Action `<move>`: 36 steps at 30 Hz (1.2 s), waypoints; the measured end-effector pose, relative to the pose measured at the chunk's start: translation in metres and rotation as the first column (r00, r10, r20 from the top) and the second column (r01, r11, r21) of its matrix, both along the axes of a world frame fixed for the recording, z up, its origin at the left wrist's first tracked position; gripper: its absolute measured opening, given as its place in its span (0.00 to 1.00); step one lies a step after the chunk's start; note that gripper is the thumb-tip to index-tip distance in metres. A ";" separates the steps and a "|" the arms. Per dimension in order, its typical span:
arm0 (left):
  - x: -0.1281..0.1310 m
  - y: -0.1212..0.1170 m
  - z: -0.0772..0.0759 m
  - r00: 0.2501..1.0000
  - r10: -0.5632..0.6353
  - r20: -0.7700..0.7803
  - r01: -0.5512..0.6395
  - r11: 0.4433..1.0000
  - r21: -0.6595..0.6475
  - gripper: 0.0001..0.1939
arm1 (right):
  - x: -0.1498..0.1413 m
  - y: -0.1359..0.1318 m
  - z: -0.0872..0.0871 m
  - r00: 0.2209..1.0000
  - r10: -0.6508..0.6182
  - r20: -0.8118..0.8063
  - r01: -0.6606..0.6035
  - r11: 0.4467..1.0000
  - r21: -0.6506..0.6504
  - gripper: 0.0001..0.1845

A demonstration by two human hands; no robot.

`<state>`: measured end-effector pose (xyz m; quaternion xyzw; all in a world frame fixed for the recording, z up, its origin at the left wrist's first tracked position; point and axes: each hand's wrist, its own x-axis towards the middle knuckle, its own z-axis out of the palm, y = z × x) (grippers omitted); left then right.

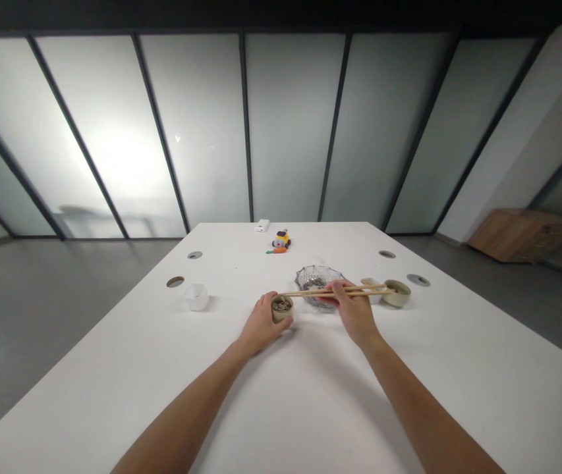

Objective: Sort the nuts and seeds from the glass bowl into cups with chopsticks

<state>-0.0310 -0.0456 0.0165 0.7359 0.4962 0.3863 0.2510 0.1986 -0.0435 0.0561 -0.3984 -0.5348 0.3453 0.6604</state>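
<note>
My left hand [261,324] is wrapped round a small beige round container [283,315] on the table. Inside it lie thin brownish pieces, perhaps sunflower seeds, too small to be sure. My right hand [352,313] grips a pair of wooden chopsticks [310,293], whose tips reach left to the rim of that container. Behind the right hand stands a clear glass bowl [305,280] with small dark pieces in it, partly covered by the hand. Right of it are a white cup [375,298] and a second beige round container [397,298], both partly behind the chopsticks.
A white faceted cup [196,297] stands at the left. Farther back are a yellow toy vehicle [281,239], a toy carrot [277,251] and a white device [262,226]. Round cable holes [175,282] are set in the white table [127,368]. Frosted glass panels stand beyond.
</note>
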 end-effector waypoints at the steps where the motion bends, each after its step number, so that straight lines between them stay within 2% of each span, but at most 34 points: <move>1: 0.000 0.000 0.000 1.000 0.001 -0.002 -0.001 1.000 0.000 0.31 | 0.000 -0.001 0.001 1.000 -0.011 0.021 0.011 1.000 0.012 0.27; 3: 0.000 0.001 -0.001 1.000 0.004 -0.005 -0.004 1.000 0.000 0.31 | 0.006 -0.002 0.005 0.993 -0.090 0.074 0.086 0.995 0.058 0.27; 5: 0.000 0.001 -0.001 1.000 0.004 -0.008 -0.004 1.000 -0.003 0.32 | 0.020 -0.002 0.009 0.956 -0.245 0.159 0.224 0.964 0.141 0.27; 6: 0.000 0.001 -0.001 1.000 0.004 -0.011 -0.004 1.000 -0.006 0.32 | 0.028 -0.002 0.011 0.909 -0.341 0.238 0.295 0.932 0.208 0.26; 8: 0.000 0.001 -0.001 1.000 0.002 -0.020 -0.002 1.000 -0.016 0.33 | 0.044 0.000 0.014 0.765 -0.514 0.388 0.381 0.847 0.371 0.28; 11: -0.001 0.001 0.000 0.999 0.003 -0.041 -0.004 0.999 -0.032 0.34 | 0.059 0.004 0.011 0.622 -0.557 0.550 0.307 0.820 0.483 0.28; 14: -0.002 0.002 -0.002 0.999 0.003 -0.048 -0.004 1.000 -0.024 0.34 | 0.064 0.011 0.002 0.552 -0.545 0.631 0.252 0.830 0.497 0.30; 18: -0.002 0.003 -0.004 1.000 0.002 -0.026 -0.002 1.000 -0.004 0.33 | 0.067 0.019 -0.007 0.485 -0.544 0.685 0.247 0.836 0.490 0.32; 22: -0.002 0.002 -0.002 1.000 0.000 -0.025 0.000 1.000 -0.017 0.34 | 0.071 0.022 -0.010 0.462 -0.537 0.706 0.223 0.840 0.494 0.32; 31: -0.001 0.002 -0.003 1.000 -0.002 -0.001 0.002 1.000 -0.008 0.33 | 0.075 0.022 -0.010 0.567 -0.513 0.644 0.234 0.850 0.472 0.28; 36: -0.001 0.001 -0.003 1.000 0.003 -0.012 -0.003 1.000 -0.017 0.33 | 0.078 0.026 -0.015 0.575 -0.498 0.649 0.233 0.860 0.453 0.28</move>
